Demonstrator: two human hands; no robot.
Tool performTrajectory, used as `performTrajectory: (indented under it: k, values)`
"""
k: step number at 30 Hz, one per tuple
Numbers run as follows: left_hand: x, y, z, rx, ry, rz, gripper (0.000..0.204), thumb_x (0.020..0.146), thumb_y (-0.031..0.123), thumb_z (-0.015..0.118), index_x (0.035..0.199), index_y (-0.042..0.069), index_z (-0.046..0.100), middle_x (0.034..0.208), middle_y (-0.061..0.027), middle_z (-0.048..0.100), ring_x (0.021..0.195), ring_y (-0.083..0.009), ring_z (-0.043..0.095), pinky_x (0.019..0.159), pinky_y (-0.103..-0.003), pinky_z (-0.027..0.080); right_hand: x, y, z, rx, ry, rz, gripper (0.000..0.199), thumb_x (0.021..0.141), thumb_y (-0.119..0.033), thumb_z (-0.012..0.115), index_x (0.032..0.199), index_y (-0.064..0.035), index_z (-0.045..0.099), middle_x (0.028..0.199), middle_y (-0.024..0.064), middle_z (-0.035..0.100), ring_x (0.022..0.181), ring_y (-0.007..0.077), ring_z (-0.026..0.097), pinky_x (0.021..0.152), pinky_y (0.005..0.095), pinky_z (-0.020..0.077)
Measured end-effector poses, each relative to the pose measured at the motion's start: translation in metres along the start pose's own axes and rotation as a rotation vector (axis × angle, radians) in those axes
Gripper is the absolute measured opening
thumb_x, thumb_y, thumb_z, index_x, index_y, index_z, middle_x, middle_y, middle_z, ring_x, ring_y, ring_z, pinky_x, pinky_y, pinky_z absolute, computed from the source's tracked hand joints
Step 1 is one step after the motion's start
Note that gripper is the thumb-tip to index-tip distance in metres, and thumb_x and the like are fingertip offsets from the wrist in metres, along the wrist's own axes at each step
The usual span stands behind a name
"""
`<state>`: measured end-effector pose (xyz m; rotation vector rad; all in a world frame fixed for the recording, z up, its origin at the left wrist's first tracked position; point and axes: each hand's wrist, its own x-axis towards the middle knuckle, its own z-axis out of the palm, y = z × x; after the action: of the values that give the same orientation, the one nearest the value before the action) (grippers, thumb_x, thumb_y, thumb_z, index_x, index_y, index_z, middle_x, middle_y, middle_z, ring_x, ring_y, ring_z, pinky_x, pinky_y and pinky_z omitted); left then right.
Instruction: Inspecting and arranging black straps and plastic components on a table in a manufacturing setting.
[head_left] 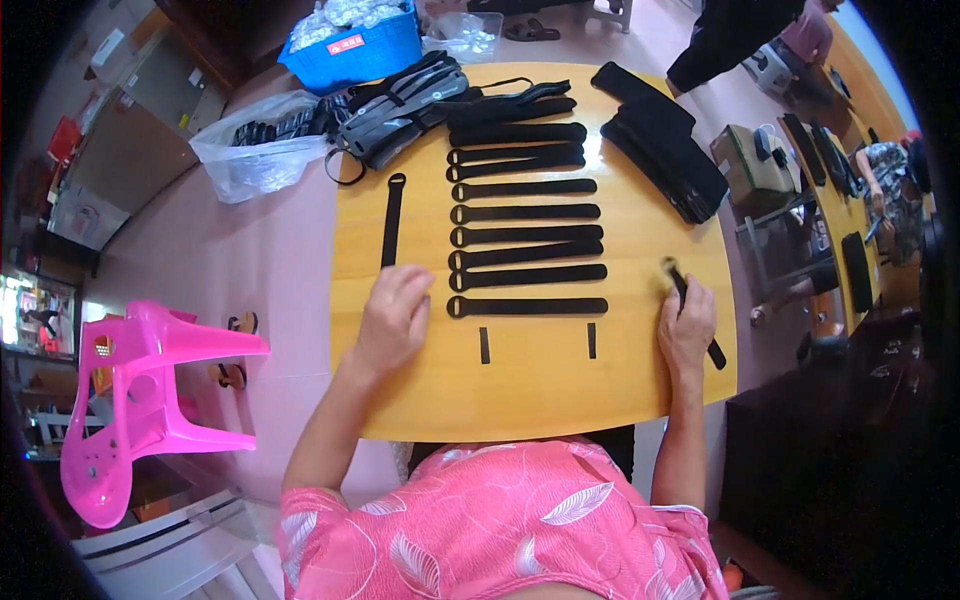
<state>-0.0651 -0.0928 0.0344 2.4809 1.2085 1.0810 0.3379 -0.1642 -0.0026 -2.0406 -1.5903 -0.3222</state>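
My left hand [393, 312] is closed at the left of the wooden table, its fingers over the lower part of a black strap [394, 215] with a loop at its far end. The strap's near end is hidden under the hand. At the right, my right hand [687, 325] grips another black looped strap [714, 352]; its far loop is blurred. Between the hands, several black looped straps [530, 306] lie crosswise in a column, loops to the left. Nearer me lie two short black strips, one left [485, 345] and one right [591, 341].
Folded black pieces [665, 150] are piled at the far right of the table [520, 405], and a grey-black bundle [395, 115] at the far left. Beyond stand a blue basket [375, 50] and a clear-lined bin [250, 175]. A pink stool [140, 385] is at left.
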Motion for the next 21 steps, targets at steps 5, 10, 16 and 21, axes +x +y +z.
performTrajectory:
  k: [5,10,16,21]
  values:
    - [-0.014,0.016,0.002,0.037,-0.093,0.026,0.03,0.072,-0.007,0.06,0.102,-0.003,0.06,0.101,-0.018,0.058,0.095,-0.0348,0.056,0.082,-0.042,0.046,-0.001,-0.001,-0.002,0.006,-0.026,-0.002,0.03,0.085,-0.016,0.059,0.111,-0.0001,0.056,0.095,0.0182,0.055,0.089,0.0371,0.055,0.078,0.0463,0.044]
    - [-0.016,0.02,-0.002,0.139,-0.186,0.012,0.029,0.071,-0.005,0.058,0.101,-0.004,0.06,0.103,-0.016,0.057,0.098,-0.0331,0.055,0.082,-0.041,0.045,-0.002,-0.001,-0.004,0.037,-0.017,0.012,0.031,0.085,-0.015,0.059,0.111,0.0002,0.056,0.095,0.018,0.056,0.089,0.0369,0.055,0.078,0.0456,0.0444]
    - [-0.021,0.026,-0.001,0.201,-0.246,-0.014,0.028,0.073,-0.003,0.058,0.101,-0.003,0.061,0.104,-0.0152,0.057,0.099,-0.0313,0.054,0.083,-0.04,0.043,-0.002,-0.003,-0.009,0.062,-0.041,0.024,0.029,0.088,-0.011,0.054,0.113,0.0037,0.056,0.099,0.021,0.058,0.091,0.0385,0.056,0.08,0.0442,0.0458]
    - [-0.02,0.029,0.0,0.229,-0.251,-0.006,0.029,0.073,-0.002,0.058,0.102,-0.003,0.061,0.105,-0.0142,0.057,0.1,-0.0306,0.054,0.084,-0.04,0.042,-0.002,0.001,-0.007,0.124,0.024,0.024,0.029,0.084,-0.008,0.06,0.111,0.0023,0.058,0.091,0.0187,0.057,0.085,0.0373,0.056,0.075,0.0454,0.045]
